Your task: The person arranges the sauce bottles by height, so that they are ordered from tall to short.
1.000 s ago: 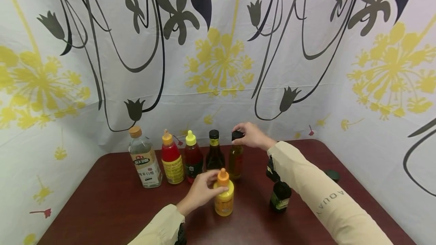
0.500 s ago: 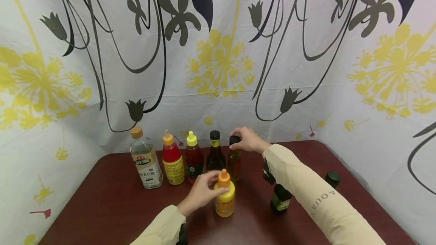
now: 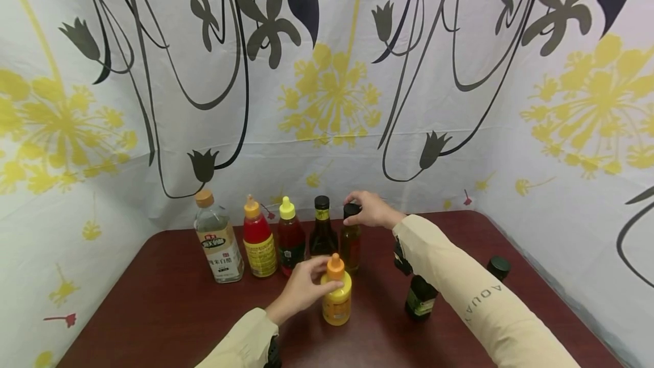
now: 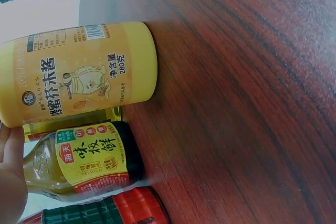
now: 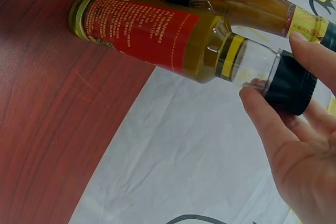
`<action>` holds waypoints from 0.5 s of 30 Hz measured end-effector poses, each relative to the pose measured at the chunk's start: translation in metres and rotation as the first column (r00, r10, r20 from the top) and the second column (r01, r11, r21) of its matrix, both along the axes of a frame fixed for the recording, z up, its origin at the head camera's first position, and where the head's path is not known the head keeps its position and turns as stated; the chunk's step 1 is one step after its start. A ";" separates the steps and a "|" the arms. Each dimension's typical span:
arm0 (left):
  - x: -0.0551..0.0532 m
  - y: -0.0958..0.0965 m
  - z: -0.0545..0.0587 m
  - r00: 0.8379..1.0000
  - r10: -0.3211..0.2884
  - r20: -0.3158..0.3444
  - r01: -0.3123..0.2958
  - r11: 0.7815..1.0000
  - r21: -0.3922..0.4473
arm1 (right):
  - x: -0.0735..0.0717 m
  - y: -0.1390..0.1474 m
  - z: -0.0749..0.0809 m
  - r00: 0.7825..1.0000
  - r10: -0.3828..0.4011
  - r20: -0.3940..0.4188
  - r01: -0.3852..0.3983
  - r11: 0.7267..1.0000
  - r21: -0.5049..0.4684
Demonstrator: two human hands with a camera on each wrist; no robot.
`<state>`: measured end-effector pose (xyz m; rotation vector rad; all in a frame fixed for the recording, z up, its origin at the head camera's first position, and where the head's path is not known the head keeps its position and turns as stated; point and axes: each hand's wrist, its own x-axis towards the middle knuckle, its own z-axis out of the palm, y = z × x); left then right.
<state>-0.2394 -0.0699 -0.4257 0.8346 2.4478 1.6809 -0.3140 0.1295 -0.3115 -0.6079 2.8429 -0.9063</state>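
My left hand (image 3: 301, 285) holds a yellow squeeze bottle of honey mustard (image 3: 336, 306) by its upper part, just under the orange nozzle. The bottle stands upright on the table, its printed label (image 4: 79, 74) large in the left wrist view. Farther back, my right hand (image 3: 377, 210) grips the black cap (image 5: 292, 83) of a slim oil bottle (image 3: 350, 246) between thumb and fingers. That bottle's red label (image 5: 142, 35) shows in the right wrist view. Close to its left is a soy sauce bottle (image 3: 323, 238) with a black cap, partly hidden by my left hand.
Leftward along the back stand a sauce bottle with yellow cap (image 3: 289, 240), a red bottle with orange cap (image 3: 259, 249) and a clear vinegar bottle (image 3: 219, 246). Right, a dark green-labelled bottle (image 3: 421, 302) and a dark green cap (image 3: 498, 267) flank my sleeve. Patterned cloth (image 3: 332, 180) hangs behind.
Over the first half second my right hand shifted slightly left with the oil bottle, closer to the soy sauce bottle. Since then both hands look still; the left keeps its hold throughout.
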 end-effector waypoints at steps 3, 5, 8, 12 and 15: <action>0.001 0.000 0.000 1.000 0.000 0.000 0.000 1.000 0.006 | 0.001 0.003 0.003 1.000 0.021 0.003 -0.021 1.000 -0.020; 0.001 0.000 -0.001 1.000 -0.002 -0.007 0.002 1.000 0.010 | 0.003 0.005 0.006 0.999 0.030 0.015 -0.029 0.998 -0.051; 0.001 0.001 -0.001 1.000 -0.003 -0.014 0.003 1.000 0.015 | 0.006 0.009 0.012 0.998 0.043 0.037 -0.040 0.995 -0.093; 0.001 0.001 -0.002 1.000 -0.003 -0.008 0.003 0.999 0.033 | 0.012 0.016 0.022 0.995 0.091 0.033 -0.087 0.989 -0.118; 0.002 0.000 -0.003 1.000 0.005 -0.010 -0.005 0.999 0.041 | 0.019 0.022 0.030 0.990 0.138 0.017 -0.135 0.983 -0.127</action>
